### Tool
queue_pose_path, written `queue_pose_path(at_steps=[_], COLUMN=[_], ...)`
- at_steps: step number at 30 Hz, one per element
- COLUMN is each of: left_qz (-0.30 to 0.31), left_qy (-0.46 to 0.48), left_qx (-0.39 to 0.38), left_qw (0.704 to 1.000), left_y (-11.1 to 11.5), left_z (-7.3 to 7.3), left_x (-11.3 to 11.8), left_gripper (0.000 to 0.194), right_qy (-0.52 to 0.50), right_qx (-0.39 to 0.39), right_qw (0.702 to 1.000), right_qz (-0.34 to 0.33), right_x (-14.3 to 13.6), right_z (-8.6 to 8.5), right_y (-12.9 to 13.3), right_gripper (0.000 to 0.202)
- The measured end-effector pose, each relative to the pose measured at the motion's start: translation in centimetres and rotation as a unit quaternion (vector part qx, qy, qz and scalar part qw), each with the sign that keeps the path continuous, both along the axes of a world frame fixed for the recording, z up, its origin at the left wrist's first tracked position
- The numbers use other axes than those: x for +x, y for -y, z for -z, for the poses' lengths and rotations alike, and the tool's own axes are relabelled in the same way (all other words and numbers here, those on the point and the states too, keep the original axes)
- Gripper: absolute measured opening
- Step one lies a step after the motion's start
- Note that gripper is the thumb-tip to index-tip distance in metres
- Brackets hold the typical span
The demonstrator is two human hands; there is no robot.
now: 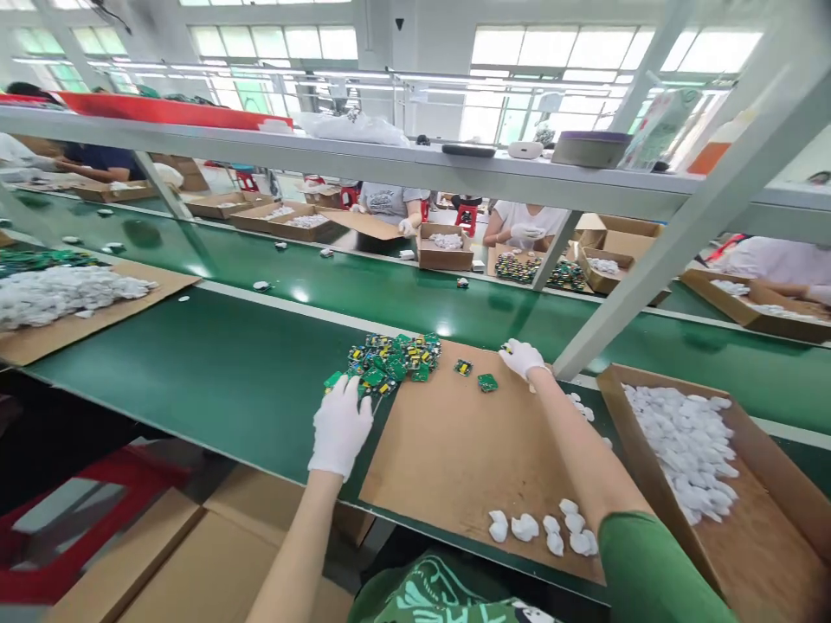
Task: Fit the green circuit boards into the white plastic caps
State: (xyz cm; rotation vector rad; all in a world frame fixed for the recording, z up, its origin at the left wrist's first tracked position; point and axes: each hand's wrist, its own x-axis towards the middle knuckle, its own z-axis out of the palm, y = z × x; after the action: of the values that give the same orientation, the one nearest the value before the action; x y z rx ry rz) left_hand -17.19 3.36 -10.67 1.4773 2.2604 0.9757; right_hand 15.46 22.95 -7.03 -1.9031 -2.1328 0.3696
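Note:
Both hands wear white gloves. My left hand (pixel 341 426) is at the near left edge of a heap of small green circuit boards (pixel 393 359), its fingers apart and the fingertips close to or touching the boards. My right hand (pixel 523 357) reaches to the far right of a brown cardboard sheet (pixel 447 441). Its fingers are closed on a small circuit board (pixel 505 348), mostly hidden by the glove. Between the hands, one board with yellow parts (pixel 463 368) and one green board (pixel 486 382) lie apart on the cardboard.
White plastic pieces (pixel 525 527) lie at the cardboard's near edge. A carton (pixel 766 467) of white pieces stands right; another white pile (pixel 58 294) lies left. A slanted post (pixel 675 208) rises beside my right hand. Beyond runs a green conveyor belt (pixel 363 281), with co-workers opposite.

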Motion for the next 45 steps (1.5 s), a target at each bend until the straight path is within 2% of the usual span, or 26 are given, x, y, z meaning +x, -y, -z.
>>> queue_pose_path(at_steps=[3, 6, 9, 13, 16, 17, 18, 19, 21, 23, 25, 27, 30, 33, 35, 37, 39, 41, 43, 45], left_qz=[0.007, 0.020, 0.033, 0.044, 0.014, -0.010, -0.030, -0.041, -0.036, -0.030, -0.022, -0.025, -0.068, -0.101, -0.112, -0.114, -0.106, -0.094, -0.087, -0.077], left_qy=[-0.080, -0.141, -0.178, -0.180, -0.091, 0.011, 0.128, 0.243, 0.405, 0.503, 0.552, 0.566, 0.581, 0.613, 0.633, 0.649, 0.655, 0.653, 0.655, 0.671], left_qx=[-0.035, -0.059, -0.073, -0.069, -0.049, -0.037, -0.012, 0.012, 0.026, 0.034, 0.041, 0.029, -0.002, -0.001, 0.010, 0.016, 0.013, 0.002, -0.002, 0.002], left_qw=[0.996, 0.988, 0.981, 0.980, 0.995, 0.999, 0.991, 0.969, 0.913, 0.863, 0.832, 0.823, 0.811, 0.784, 0.766, 0.752, 0.748, 0.751, 0.751, 0.738], left_y=[-0.8, -1.5, -1.8, -1.1, 1.1, 2.1, 3.1, 4.1, 6.2, 8.1, 9.9, 11.5, 13.3, 14.0, 14.1, 14.1, 13.9, 13.6, 13.4, 13.2], left_z=[0.7, 1.2, 1.3, 0.7, 0.1, -0.1, -0.1, -0.2, -0.1, 0.1, 0.2, 0.3, 0.3, 0.3, 0.2, 0.2, 0.1, 0.0, 0.0, 0.2], left_x=[-0.7, -0.6, -0.7, -1.2, -1.3, -1.1, -0.8, -0.4, 0.5, 1.2, 1.6, 1.6, 1.4, 1.2, 1.2, 1.4, 1.7, 2.3, 3.0, 3.9], left_gripper=[0.048, 0.054, 0.052, 0.052, 0.057, 0.057, 0.057, 0.056, 0.057, 0.058, 0.057, 0.056, 0.056, 0.060, 0.063, 0.064, 0.063, 0.062, 0.061, 0.060], right_qy=[0.013, -0.002, -0.031, -0.054, -0.051, -0.048, -0.046, -0.046, -0.055, -0.077, -0.108, -0.145, -0.220, -0.330, -0.398, -0.474, -0.545, -0.593, -0.618, -0.637], right_qx=[0.009, 0.042, 0.057, 0.025, -0.022, -0.033, -0.041, -0.047, -0.057, -0.065, -0.063, -0.054, -0.051, -0.065, -0.084, -0.134, -0.190, -0.213, -0.207, -0.213], right_qw=[1.000, 0.999, 0.998, 0.998, 0.997, 0.996, 0.994, 0.992, 0.988, 0.985, 0.982, 0.979, 0.967, 0.937, 0.910, 0.868, 0.816, 0.776, 0.758, 0.741], right_qz=[0.014, 0.005, -0.016, -0.006, 0.047, 0.070, 0.092, 0.110, 0.131, 0.138, 0.138, 0.134, 0.118, 0.096, 0.081, 0.062, 0.040, 0.033, 0.028, 0.005], right_x=[0.6, 1.9, 4.4, 8.1, 9.3, 9.4, 9.4, 9.2, 8.7, 8.2, 7.6, 6.9, 5.4, 3.1, 1.3, -0.5, -2.3, -3.9, -5.2, -6.0], right_z=[0.1, 0.2, 0.2, 0.6, 2.0, 2.6, 3.2, 3.8, 4.6, 4.7, 4.3, 3.5, 2.5, 1.9, 1.6, 1.3, 1.0, 0.7, 0.5, 0.5], right_y=[0.6, 3.5, 9.0, 18.5, 24.2, 25.4, 26.3, 26.8, 26.9, 26.2, 25.2, 24.0, 22.7, 22.7, 23.2, 23.9, 24.3, 24.5, 24.3, 24.0], right_gripper=[0.030, 0.032, 0.037, 0.039, 0.034, 0.033, 0.033, 0.032, 0.029, 0.027, 0.025, 0.022, 0.019, 0.033, 0.038, 0.037, 0.040, 0.047, 0.051, 0.047])
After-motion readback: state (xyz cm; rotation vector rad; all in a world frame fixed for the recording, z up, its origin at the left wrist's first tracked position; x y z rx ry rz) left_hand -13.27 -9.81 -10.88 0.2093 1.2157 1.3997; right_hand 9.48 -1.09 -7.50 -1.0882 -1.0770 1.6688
